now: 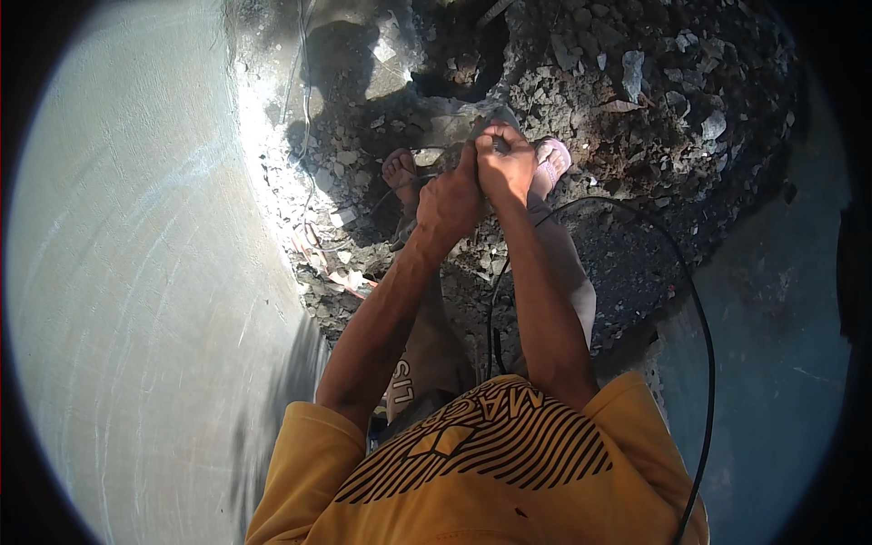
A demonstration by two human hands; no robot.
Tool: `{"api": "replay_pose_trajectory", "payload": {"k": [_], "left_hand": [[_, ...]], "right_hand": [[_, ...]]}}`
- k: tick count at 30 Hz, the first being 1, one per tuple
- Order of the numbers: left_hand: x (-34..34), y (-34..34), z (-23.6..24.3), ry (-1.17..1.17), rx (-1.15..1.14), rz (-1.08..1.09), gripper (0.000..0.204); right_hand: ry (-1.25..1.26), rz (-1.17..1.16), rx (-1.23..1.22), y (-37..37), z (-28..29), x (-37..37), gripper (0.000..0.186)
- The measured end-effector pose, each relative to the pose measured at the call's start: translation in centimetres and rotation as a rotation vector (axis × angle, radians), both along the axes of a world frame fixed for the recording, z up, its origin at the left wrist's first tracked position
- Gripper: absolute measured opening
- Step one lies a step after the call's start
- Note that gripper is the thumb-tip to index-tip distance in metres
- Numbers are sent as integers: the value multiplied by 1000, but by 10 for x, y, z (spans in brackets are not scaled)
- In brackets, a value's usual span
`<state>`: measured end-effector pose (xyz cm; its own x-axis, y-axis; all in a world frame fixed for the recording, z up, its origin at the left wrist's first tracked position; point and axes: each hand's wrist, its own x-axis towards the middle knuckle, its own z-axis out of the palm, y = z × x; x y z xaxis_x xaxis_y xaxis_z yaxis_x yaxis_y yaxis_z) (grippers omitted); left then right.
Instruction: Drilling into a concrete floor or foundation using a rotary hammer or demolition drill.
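Observation:
Near the centre, both hands grip a grey hand tool (498, 120), whose working end is too small and shadowed to make out. My left hand (450, 202) is closed around its nearer part, just left of my right hand (506, 163), whose fingers wrap over its top. The tool is held between my feet, close to the lip of a dark hole (459, 73) in the broken ground. A black cable (681, 254) loops from near my hands to the right and down past my shirt.
Broken plaster and stones (636, 77) cover the ground. A pale plastered surface (136, 272) fills the left, a grey-blue one (754, 345) the lower right. Thin wires (307, 118) run along the rubble. My feet, one in a pink flip-flop (554, 162), stand either side of my hands.

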<state>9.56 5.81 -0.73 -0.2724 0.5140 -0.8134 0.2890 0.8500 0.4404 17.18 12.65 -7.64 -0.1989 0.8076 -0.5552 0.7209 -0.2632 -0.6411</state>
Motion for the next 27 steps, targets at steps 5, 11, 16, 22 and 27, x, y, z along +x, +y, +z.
{"api": "replay_pose_trajectory", "payload": {"k": [5,11,16,22,27], "left_hand": [[0,-5,-3,6,-15,-2,72],[5,-9,-6,5,-27,8,72],[11,-13,-10,46,28,8,71],[15,-16,-11,34,13,-22,72],[18,-16,-8,28,4,-13,71]], "right_hand": [[-36,1,-13,-4,6,-3,18],[10,-15,-21,-4,6,0,18],[70,-34,-12,-4,4,7,19],[72,31,49,-7,2,14,20],[147,-11,6,-9,1,19,19]]}}
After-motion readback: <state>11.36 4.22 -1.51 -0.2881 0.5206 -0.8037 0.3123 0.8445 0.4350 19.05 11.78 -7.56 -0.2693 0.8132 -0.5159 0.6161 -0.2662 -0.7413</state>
